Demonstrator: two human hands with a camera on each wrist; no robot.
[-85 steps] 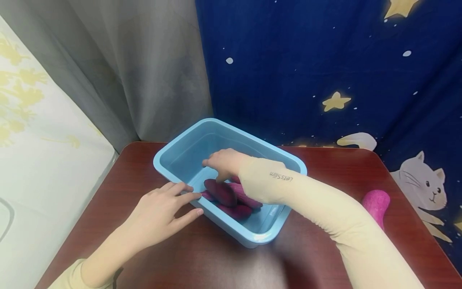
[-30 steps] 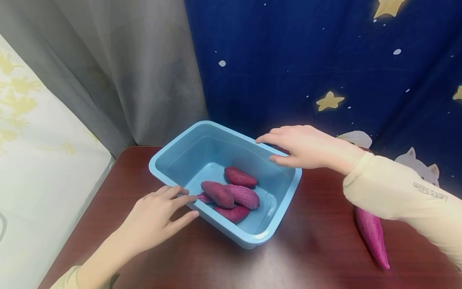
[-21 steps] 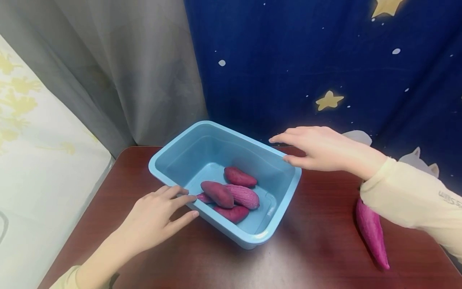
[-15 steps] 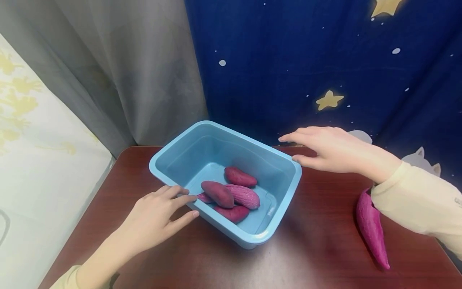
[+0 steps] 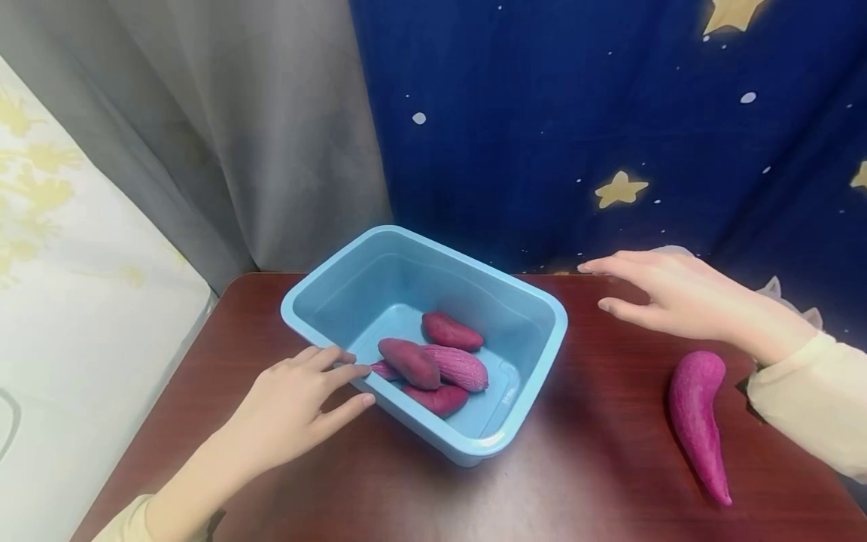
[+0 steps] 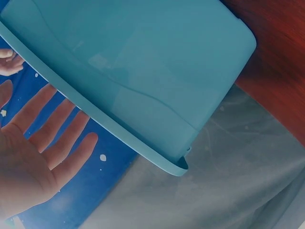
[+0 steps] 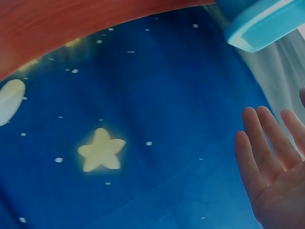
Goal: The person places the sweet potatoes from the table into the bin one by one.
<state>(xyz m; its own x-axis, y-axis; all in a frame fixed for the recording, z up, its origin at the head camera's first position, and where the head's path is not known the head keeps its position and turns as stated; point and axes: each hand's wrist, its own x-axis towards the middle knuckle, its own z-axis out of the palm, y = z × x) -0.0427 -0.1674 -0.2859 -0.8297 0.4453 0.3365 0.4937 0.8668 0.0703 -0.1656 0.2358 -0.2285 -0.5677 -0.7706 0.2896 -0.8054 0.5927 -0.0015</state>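
A light-blue plastic bin [image 5: 557, 331] stands on the table, holding several purple sweet potatoes [image 5: 409, 363] heaped near its middle. My left hand [image 5: 291, 410] rests its fingertips on the bin's near-left rim; in the left wrist view its fingers [image 6: 62, 125] are extended against the rim. To the right of the bin, my right hand [image 5: 687, 297] hovers over the table with relaxed fingers and holds nothing. The right wrist view also shows that hand [image 7: 279, 174] bare-palmed. Nearer me than the right hand lies a single curved pink-purple sweet potato [image 5: 696, 421] on the table.
The reddish-brown table [image 5: 576, 482] ends just behind the bin. A grey curtain [image 5: 298, 135] and a dark-blue star-patterned curtain [image 5: 508, 150] hang behind it. A white surface with yellow prints [image 5: 88, 286] lies to the left.
My right hand has come out of the bin and moved right, away from its rim, uncovering the sweet potatoes inside and the lone one on the table. My left hand has stayed on the rim.
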